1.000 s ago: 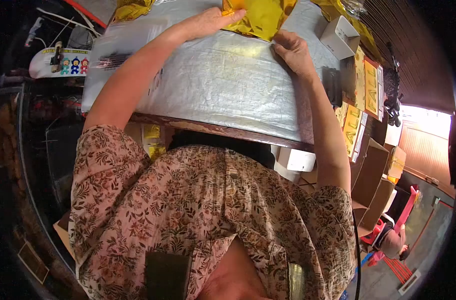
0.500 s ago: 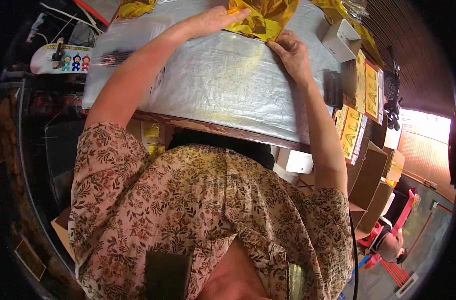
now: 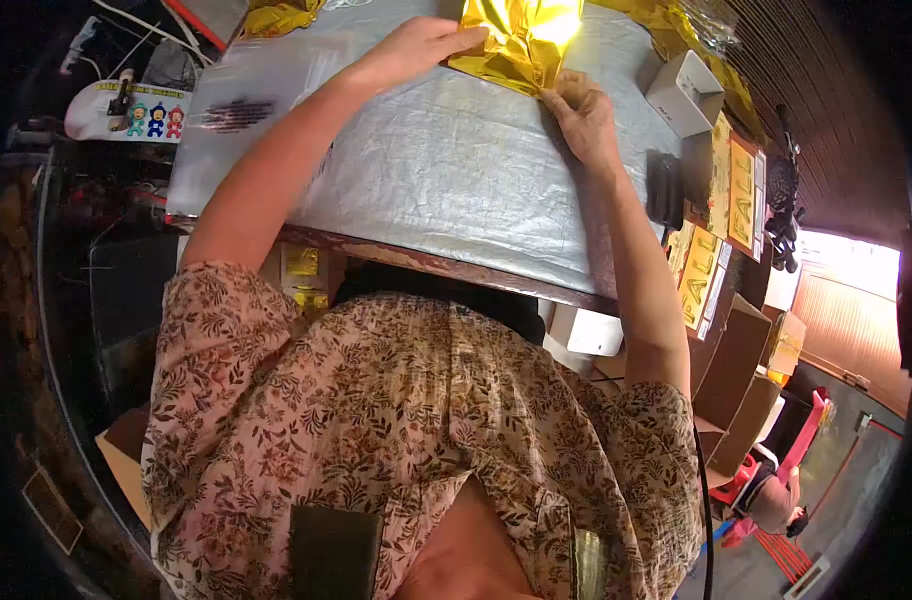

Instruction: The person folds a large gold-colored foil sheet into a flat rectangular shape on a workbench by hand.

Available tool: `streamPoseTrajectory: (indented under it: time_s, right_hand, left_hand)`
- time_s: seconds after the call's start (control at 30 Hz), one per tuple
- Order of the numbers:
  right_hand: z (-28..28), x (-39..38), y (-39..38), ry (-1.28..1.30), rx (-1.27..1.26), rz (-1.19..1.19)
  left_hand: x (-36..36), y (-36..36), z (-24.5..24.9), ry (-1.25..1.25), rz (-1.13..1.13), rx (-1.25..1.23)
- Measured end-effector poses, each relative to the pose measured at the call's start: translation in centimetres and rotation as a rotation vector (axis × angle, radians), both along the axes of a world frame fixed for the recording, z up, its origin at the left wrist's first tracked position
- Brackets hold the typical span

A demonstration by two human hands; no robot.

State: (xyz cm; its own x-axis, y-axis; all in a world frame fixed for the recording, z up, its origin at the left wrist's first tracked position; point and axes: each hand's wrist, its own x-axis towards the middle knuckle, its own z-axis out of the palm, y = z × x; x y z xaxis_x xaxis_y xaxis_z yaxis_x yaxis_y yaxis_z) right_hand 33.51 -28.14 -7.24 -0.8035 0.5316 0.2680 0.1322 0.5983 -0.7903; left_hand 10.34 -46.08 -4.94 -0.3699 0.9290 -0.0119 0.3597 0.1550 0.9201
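Observation:
A crinkled sheet of gold foil (image 3: 516,45) lies at the far side of the table, whose top (image 3: 456,170) is covered in silvery wrap. My left hand (image 3: 421,48) rests at the foil's left edge, fingers stretched out towards it and thumb over the edge. At the foil's near right corner, my right hand (image 3: 581,110) pinches the edge between thumb and index finger. Strong light glares off the foil's upper right part.
An open white box (image 3: 684,95) stands right of my right hand, near black packets (image 3: 664,188) and printed boxes (image 3: 741,190). More gold foil (image 3: 281,18) lies at the far left. A person (image 3: 773,500) is in the right background.
The gold foil has shifted slightly and its creases have changed, with a brighter glare on it. Both hands stay at its edges, the right one slightly lower.

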Motion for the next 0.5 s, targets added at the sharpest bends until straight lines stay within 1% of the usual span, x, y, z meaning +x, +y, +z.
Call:
streamPoseTrajectory:
  time_s: [0.03, 0.1, 0.13, 0.2, 0.23, 0.3, 0.43, 0.5]
  right_hand:
    - [-0.3, 0.0, 0.2, 0.003, -0.002, -0.001]
    - [-1.0, -0.1, 0.6, 0.027, 0.081, 0.000]
    - [-1.2, -0.2, 0.8, 0.027, 0.077, 0.003]
    - [-1.5, -0.5, 1.0, -0.028, -0.128, -0.022]
    - [-1.1, -0.5, 0.8, -0.027, -0.129, -0.019]
    - [-0.2, -0.3, 0.4, -0.071, 0.014, 0.003]
    - [0.4, -0.2, 0.1, -0.117, -0.003, -0.025]
    - [0.7, 0.0, -0.3, -0.108, -0.036, -0.027]
  left_hand:
    - [0.0, -0.4, -0.2, 0.003, -0.001, -0.002]
    - [0.3, -1.4, -0.7, 0.311, 0.081, -0.036]
    - [0.5, -1.9, -1.4, 0.311, 0.083, -0.040]
    - [0.9, -2.7, -2.6, 0.296, 0.188, 0.106]
    - [1.1, -2.7, -2.8, 0.297, 0.191, 0.104]
    - [1.5, -2.6, -3.1, 0.476, 0.216, 0.141]
    - [1.7, -2.5, -3.8, 0.504, 0.215, 0.171]
    - [2.1, -2.7, -4.2, 0.567, 0.242, 0.227]
